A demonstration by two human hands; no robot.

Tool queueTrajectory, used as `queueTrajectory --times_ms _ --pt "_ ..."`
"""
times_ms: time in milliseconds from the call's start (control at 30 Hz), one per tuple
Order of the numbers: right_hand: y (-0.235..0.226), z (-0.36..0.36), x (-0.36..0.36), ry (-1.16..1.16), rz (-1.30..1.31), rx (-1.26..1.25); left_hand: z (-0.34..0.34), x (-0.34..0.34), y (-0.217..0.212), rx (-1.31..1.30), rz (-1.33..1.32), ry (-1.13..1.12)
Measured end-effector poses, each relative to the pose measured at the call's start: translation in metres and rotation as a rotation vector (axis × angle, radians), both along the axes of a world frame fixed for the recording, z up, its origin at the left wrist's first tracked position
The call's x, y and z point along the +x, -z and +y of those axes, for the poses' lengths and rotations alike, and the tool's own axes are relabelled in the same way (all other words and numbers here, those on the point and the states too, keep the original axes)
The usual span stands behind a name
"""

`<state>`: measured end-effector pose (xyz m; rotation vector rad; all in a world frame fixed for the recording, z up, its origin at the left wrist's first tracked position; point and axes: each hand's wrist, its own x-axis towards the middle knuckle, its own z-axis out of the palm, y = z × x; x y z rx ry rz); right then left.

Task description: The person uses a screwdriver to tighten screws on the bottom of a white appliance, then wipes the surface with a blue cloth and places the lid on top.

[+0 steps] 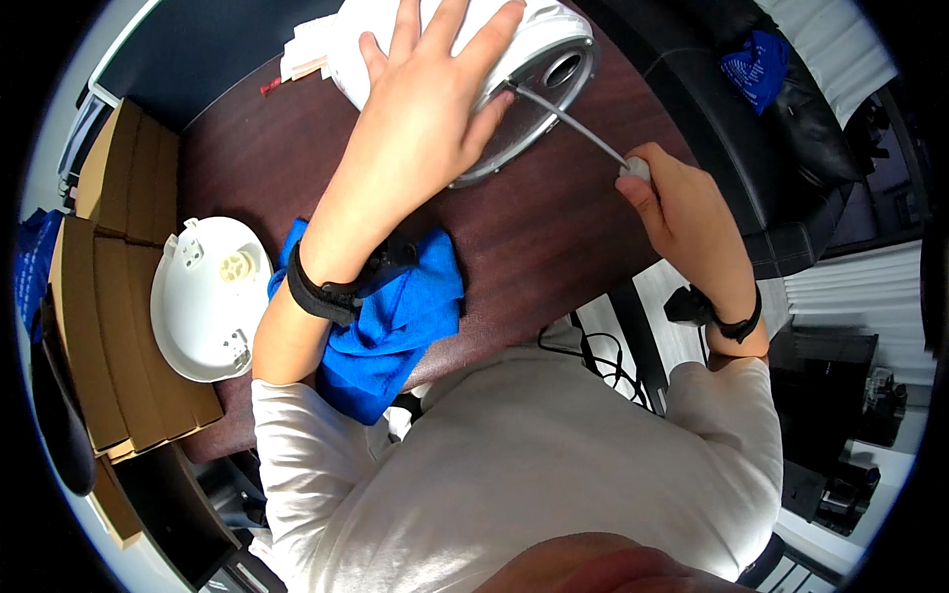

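At the far edge of the table lies a white rounded appliance (547, 22) with a clear rim and a round metal-ringed opening; its top runs out of the picture. My left hand (420, 109) rests on it with the fingers spread. In my right hand (687, 203) is a long thin screwdriver (573, 124), its grey handle gripped between thumb and fingers. The shaft slants up and left to the appliance, ending beside my left thumb. Whether the tip sits in a screw, I cannot make out.
A blue cloth (435, 282) lies under my left forearm. Left of it is a white oval cover (198, 326) with a yellowish round part (235, 267). Cardboard boxes (119, 326) line the left side. A small red item (269, 87) lies far left; a black sofa (732, 138) stands right.
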<state>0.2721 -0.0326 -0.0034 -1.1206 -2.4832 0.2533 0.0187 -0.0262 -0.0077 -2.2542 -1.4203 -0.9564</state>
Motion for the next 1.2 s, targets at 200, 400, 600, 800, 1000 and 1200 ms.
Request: queueTrajectory --times_ms 200,400,600,800,1000,1200 --pt "0.002 0.000 -0.004 -0.021 0.097 -0.276 0.003 -0.002 0.004 0.027 0.012 -0.001" --pt "0.020 -0.002 -0.005 -0.107 0.268 -0.475 0.003 -0.002 0.004 0.040 0.014 0.003" --pt "0.027 -0.003 -0.005 -0.162 0.368 -0.626 0.002 -0.001 0.002 0.027 0.005 0.005" --pt "0.034 -0.007 -0.011 -0.142 0.456 -0.775 0.003 -0.003 0.003 0.042 0.012 0.007" --pt "0.039 -0.004 -0.014 -0.207 0.507 -0.868 0.003 -0.004 0.003 0.041 0.010 0.005" --pt "0.052 0.001 -0.018 -0.265 0.577 -0.890 0.002 -0.005 0.002 0.018 0.005 0.036"
